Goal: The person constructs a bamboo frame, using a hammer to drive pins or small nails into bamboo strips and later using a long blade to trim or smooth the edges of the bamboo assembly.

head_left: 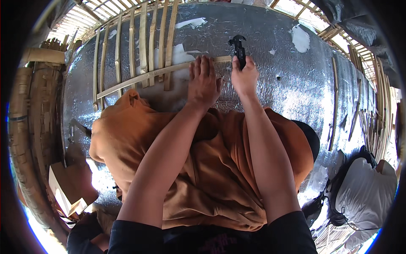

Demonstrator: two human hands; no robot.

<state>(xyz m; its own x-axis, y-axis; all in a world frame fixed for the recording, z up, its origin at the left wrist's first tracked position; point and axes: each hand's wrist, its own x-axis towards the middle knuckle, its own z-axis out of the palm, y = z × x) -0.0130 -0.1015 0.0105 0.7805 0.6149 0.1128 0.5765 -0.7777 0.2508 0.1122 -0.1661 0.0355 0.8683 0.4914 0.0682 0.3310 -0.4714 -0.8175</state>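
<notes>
A long bamboo strip [144, 77] runs crosswise over the lower ends of several upright bamboo slats [144, 42] on a silver foil sheet. My left hand [204, 84] lies flat with its fingers stretched out over the strip's right part. Just to its right, my right hand [245, 77] is closed around the dark handle of a small black claw hammer [239, 51]. The hammer's head points away from me, above the strip's right end. My fingers hide part of the handle. Brown cloth [207, 169] covers my lap beneath both forearms.
Another hammer-like tool [76, 126] lies on the foil at the left. Below it stands an open cardboard box [69, 186]. Bamboo poles [38, 106] line the left edge. A pale grey bag [366, 194] rests at the lower right, near thin sticks [368, 120].
</notes>
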